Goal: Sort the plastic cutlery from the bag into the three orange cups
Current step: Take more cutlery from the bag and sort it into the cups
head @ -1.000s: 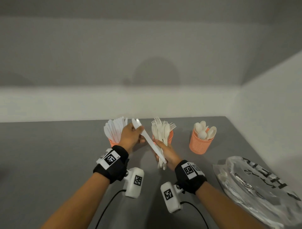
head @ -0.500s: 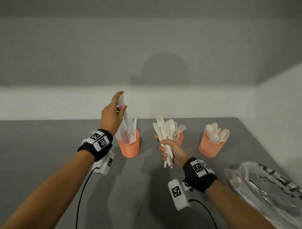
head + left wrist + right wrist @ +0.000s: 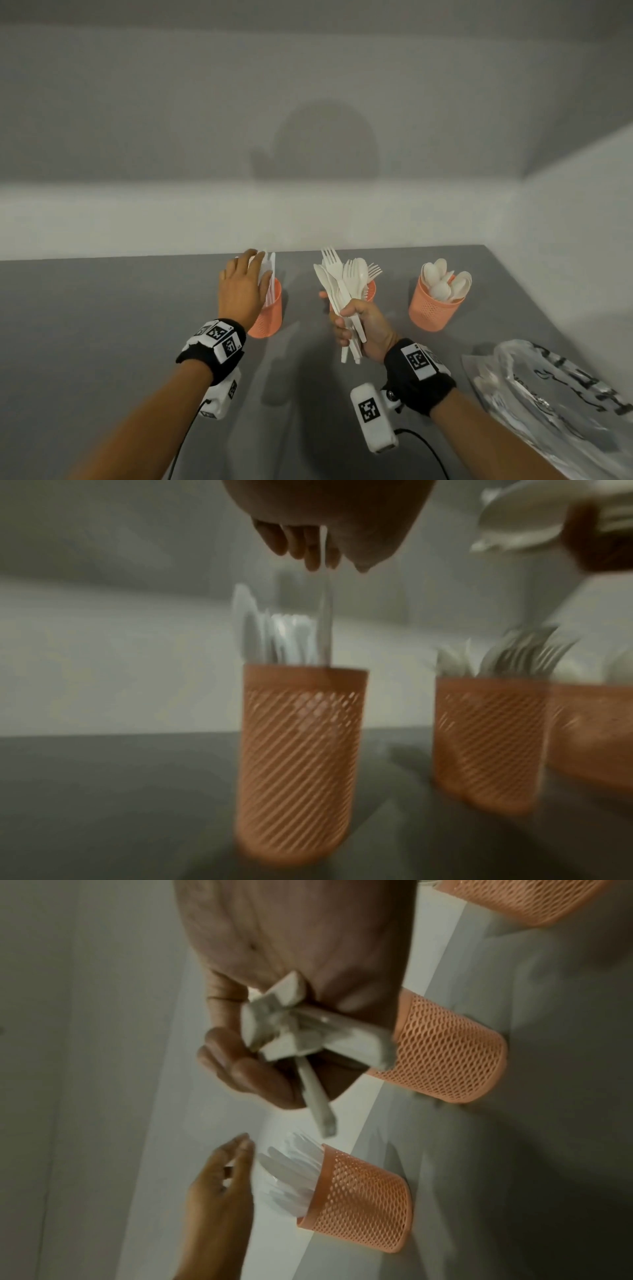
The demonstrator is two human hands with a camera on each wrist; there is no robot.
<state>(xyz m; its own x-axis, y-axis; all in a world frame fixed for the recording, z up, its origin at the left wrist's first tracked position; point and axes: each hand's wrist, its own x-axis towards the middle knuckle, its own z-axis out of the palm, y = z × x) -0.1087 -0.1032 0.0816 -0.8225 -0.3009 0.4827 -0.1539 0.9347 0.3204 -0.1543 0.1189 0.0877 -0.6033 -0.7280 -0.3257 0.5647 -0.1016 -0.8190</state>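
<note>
Three orange mesh cups stand in a row on the grey table (image 3: 102,325). The left cup (image 3: 270,318) (image 3: 301,750) holds white knives (image 3: 272,274), the middle cup (image 3: 370,291) forks, the right cup (image 3: 435,310) spoons (image 3: 442,281). My left hand (image 3: 255,270) hovers over the left cup with its fingers (image 3: 308,547) straight and pointing down. One knife (image 3: 325,615) stands in the cup just below them, blurred. My right hand (image 3: 356,325) grips a mixed bundle of white cutlery (image 3: 342,284) (image 3: 301,1031) upright in front of the middle cup.
The crinkled clear plastic bag (image 3: 555,401) with black print lies at the right front of the table. A white wall runs behind the cups and along the right side. Bare grey tabletop lies to the left and in front.
My left hand took a knife from the bundle, lifted it above the left cup, then came down and opened over the cup. The right hand has kept the bundle nearly still.
</note>
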